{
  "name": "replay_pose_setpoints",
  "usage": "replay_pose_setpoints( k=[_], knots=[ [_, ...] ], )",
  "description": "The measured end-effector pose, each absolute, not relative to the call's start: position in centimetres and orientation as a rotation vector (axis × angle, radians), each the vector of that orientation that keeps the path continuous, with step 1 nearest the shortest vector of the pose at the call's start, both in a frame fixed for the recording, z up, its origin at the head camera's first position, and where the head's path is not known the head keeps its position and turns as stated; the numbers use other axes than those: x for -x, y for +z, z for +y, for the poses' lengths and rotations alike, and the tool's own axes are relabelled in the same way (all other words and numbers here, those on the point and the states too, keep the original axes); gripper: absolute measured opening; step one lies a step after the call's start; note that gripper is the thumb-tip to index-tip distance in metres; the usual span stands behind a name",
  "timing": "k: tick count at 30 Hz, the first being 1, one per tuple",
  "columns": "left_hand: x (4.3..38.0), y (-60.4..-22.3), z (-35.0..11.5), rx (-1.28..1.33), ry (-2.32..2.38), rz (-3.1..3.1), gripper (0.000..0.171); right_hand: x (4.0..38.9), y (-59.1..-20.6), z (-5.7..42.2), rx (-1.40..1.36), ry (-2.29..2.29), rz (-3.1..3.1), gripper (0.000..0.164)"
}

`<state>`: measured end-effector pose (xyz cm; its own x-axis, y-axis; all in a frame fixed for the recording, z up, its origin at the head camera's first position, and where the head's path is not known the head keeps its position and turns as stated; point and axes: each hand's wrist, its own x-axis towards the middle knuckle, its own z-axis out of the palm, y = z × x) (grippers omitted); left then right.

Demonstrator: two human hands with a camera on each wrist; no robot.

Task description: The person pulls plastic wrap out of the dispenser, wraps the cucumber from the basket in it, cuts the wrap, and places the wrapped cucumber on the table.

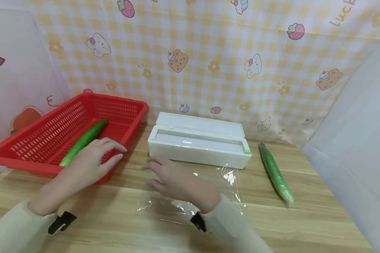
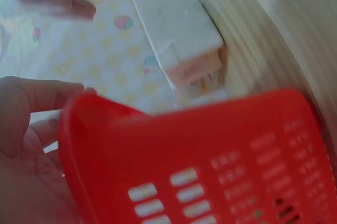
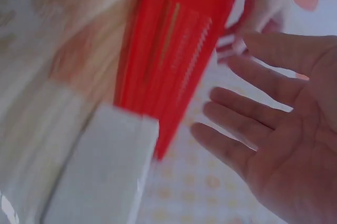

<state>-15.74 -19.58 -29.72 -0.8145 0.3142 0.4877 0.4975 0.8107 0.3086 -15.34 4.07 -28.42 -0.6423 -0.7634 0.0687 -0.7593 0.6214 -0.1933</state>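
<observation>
My left hand [image 1: 93,161] hovers over the near right corner of a red plastic basket [image 1: 114,101], thumb and fingers apart. In the left wrist view its fingertips overlap the basket's rim [image 2: 71,113]. A green cucumber [image 1: 85,140] lies inside the basket, partly behind that hand. My right hand [image 1: 177,181] is held over a sheet of clear cling film [image 1: 231,179] spread on the table. Its fingers are spread and loosely bent in the right wrist view, with nothing in the palm [image 3: 284,145]. Behind the film stands a white cling film dispenser [image 1: 196,154], lid raised.
A second cucumber [image 1: 274,172], shiny as if wrapped in film, lies on the wooden table [image 1: 323,211] right of the dispenser. A yellow checked curtain [image 1: 209,45] closes off the back, and pale cloth [image 1: 361,116] hangs along the sides.
</observation>
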Motion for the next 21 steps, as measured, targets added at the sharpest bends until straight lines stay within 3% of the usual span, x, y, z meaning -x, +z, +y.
replay_pose_setpoints(
  k=[9,21],
  knots=[
    [16.6,-29.0,-23.0,0.477,-0.599,-2.663,0.021,15.7,-30.8,-2.5,1.602,-0.233,2.887,0.051],
    [19.3,-25.7,-26.6,0.335,-0.715,-2.831,0.031,15.5,-32.2,-3.8,1.609,-0.308,3.019,0.048]
  ],
)
